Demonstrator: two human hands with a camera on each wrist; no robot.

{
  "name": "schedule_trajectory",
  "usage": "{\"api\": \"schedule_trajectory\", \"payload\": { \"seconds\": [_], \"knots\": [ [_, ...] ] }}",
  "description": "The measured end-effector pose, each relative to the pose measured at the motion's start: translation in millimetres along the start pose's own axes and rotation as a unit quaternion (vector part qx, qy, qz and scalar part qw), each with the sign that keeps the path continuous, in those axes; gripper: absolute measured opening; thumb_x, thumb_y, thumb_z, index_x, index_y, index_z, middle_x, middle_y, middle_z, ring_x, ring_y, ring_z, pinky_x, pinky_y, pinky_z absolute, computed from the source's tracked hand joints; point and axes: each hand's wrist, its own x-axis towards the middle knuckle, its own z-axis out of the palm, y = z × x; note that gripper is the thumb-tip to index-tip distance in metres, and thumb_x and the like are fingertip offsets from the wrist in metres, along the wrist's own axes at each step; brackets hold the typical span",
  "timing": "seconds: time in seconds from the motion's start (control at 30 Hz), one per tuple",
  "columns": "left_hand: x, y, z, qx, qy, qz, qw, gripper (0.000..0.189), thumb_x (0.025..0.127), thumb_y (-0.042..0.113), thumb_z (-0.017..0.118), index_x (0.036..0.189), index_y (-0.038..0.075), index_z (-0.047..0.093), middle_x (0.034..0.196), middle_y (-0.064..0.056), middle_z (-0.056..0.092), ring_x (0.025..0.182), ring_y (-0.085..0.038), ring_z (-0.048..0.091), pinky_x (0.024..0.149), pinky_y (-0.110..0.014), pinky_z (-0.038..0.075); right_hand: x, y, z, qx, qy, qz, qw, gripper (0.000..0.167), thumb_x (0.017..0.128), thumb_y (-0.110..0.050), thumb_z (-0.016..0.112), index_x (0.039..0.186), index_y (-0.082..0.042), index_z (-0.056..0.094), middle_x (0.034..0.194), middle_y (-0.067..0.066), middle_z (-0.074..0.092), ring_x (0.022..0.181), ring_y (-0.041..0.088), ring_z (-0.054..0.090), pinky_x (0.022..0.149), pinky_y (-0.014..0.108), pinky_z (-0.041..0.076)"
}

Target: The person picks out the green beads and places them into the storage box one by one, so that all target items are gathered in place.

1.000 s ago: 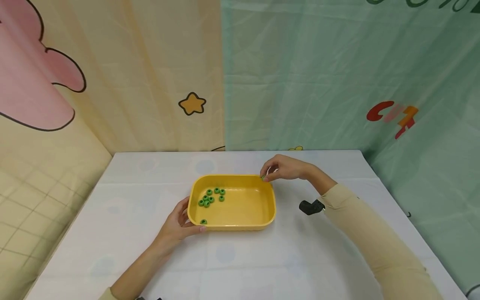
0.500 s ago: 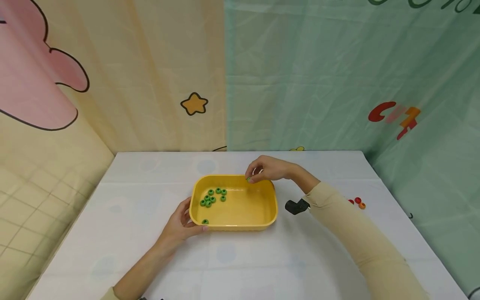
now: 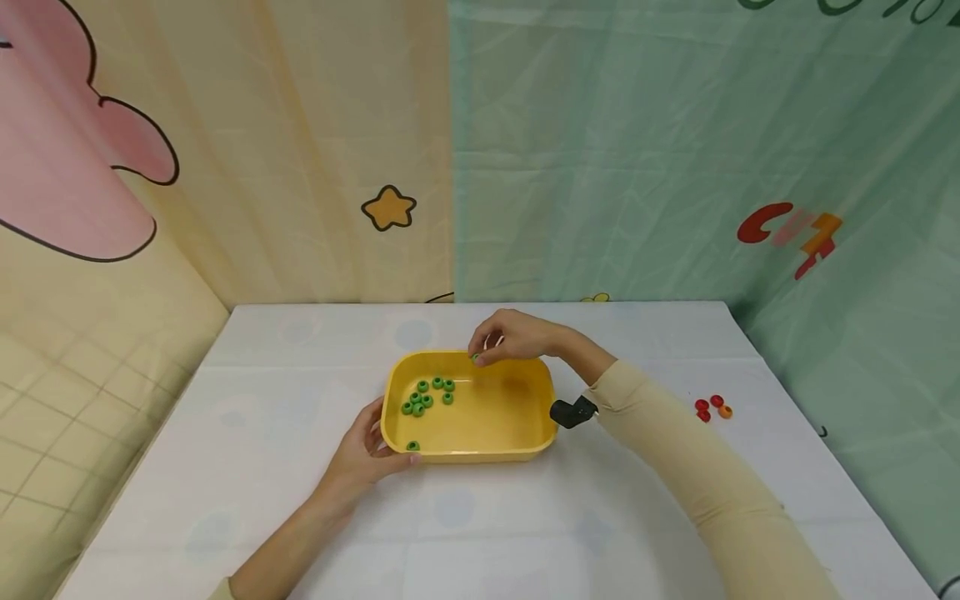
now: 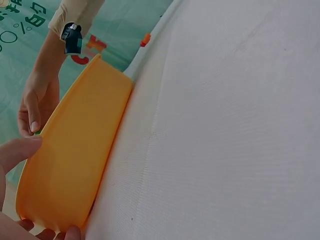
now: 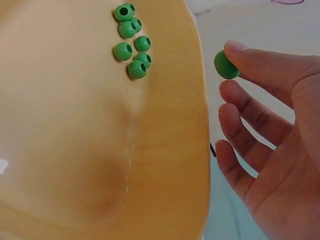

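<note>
A yellow tray [image 3: 495, 425] rests on the white-covered table, with several green beads [image 3: 418, 410] grouped in its left part and one green bead [image 3: 412, 446] by the near left corner. My left hand [image 3: 367, 450] grips the tray's left end, thumb on the near rim; in the left wrist view its fingertips [image 4: 73, 233] curl under the end. Over the far rim, my right hand [image 3: 510, 335] pinches a single green bead [image 5: 226, 65] between thumb and index finger. The other fingers of that hand are spread and loosely bent in the right wrist view.
Several red and orange beads [image 3: 717, 402] lie on the table [image 3: 637, 517] to the right, beyond the right sleeve [image 3: 675, 442]. A black wrist camera [image 3: 573, 412] overlaps the tray's right end. Printed curtains [image 3: 585, 167] stand behind the table.
My right hand has moved left along the tray's far rim with the pinched green bead. The red and orange beads have come into view from behind the sleeve. The left hand keeps its grip.
</note>
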Motion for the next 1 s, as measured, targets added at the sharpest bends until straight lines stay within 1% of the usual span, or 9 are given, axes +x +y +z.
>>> {"api": "schedule_trajectory", "payload": {
  "seconds": [0.23, 0.43, 0.5, 0.63, 0.73, 1.0],
  "knots": [
    [-2.4, 0.9, 3.8, -0.005, 0.000, -0.005, 1.0000, 0.102, 0.079, 0.000, 0.087, 0.160, 0.008, 0.026, 0.162, -0.013, 0.033, 0.145, -0.033, 0.038, 0.112, -0.035, 0.044, 6.5, 1, 7, -0.015, 0.000, -0.027, 0.9995, 0.019, 0.097, -0.013, 0.075, 0.111, 0.000, 0.077, 0.103, -0.003, 0.075, 0.093, 0.017, 0.064, 0.092, 0.030, 0.055],
    [-1.8, 1.8, 6.3, -0.002, 0.005, -0.008, 1.0000, 0.102, 0.079, 0.001, 0.088, 0.160, 0.008, 0.027, 0.162, -0.011, 0.032, 0.146, -0.032, 0.037, 0.115, -0.037, 0.042, 10.8, 1, 11, -0.021, 0.002, -0.012, 0.9997, 0.020, 0.096, -0.013, 0.076, 0.112, -0.002, 0.078, 0.102, -0.004, 0.074, 0.094, 0.017, 0.063, 0.091, 0.027, 0.055],
    [-1.5, 1.8, 6.4, -0.003, 0.004, -0.009, 0.9999, 0.101, 0.079, 0.001, 0.088, 0.160, 0.009, 0.027, 0.162, -0.011, 0.033, 0.146, -0.032, 0.037, 0.115, -0.037, 0.042, 10.9, 1, 11, -0.021, 0.003, -0.008, 0.9997, 0.021, 0.096, -0.013, 0.076, 0.113, -0.002, 0.077, 0.104, -0.001, 0.074, 0.095, 0.018, 0.063, 0.091, 0.027, 0.055],
    [-1.9, 1.9, 5.8, -0.009, -0.001, -0.009, 0.9999, 0.101, 0.080, 0.000, 0.087, 0.160, 0.009, 0.026, 0.162, -0.012, 0.033, 0.145, -0.032, 0.037, 0.113, -0.035, 0.043, 8.8, 4, 10, -0.013, 0.007, -0.007, 0.9999, 0.023, 0.096, -0.013, 0.076, 0.115, 0.000, 0.076, 0.111, 0.009, 0.074, 0.097, 0.018, 0.063, 0.092, 0.029, 0.055],
    [-2.3, 2.4, 4.4, -0.016, -0.006, -0.011, 0.9998, 0.101, 0.080, 0.001, 0.087, 0.160, 0.010, 0.025, 0.162, -0.012, 0.032, 0.146, -0.032, 0.037, 0.112, -0.034, 0.045, 4.6, 7, 7, -0.002, 0.014, -0.006, 0.9999, 0.024, 0.096, -0.012, 0.076, 0.116, 0.001, 0.075, 0.113, 0.013, 0.074, 0.097, 0.019, 0.063, 0.093, 0.030, 0.055],
    [-1.1, 4.6, 0.2, -0.023, -0.008, -0.022, 0.9995, 0.102, 0.081, 0.000, 0.086, 0.161, 0.011, 0.025, 0.162, -0.014, 0.032, 0.146, -0.033, 0.037, 0.108, -0.030, 0.048, -3.6, 12, 6, 0.001, 0.029, 0.006, 0.9995, 0.022, 0.096, -0.010, 0.076, 0.114, 0.001, 0.075, 0.110, 0.011, 0.074, 0.096, 0.020, 0.063, 0.092, 0.031, 0.056]
  ]
}}
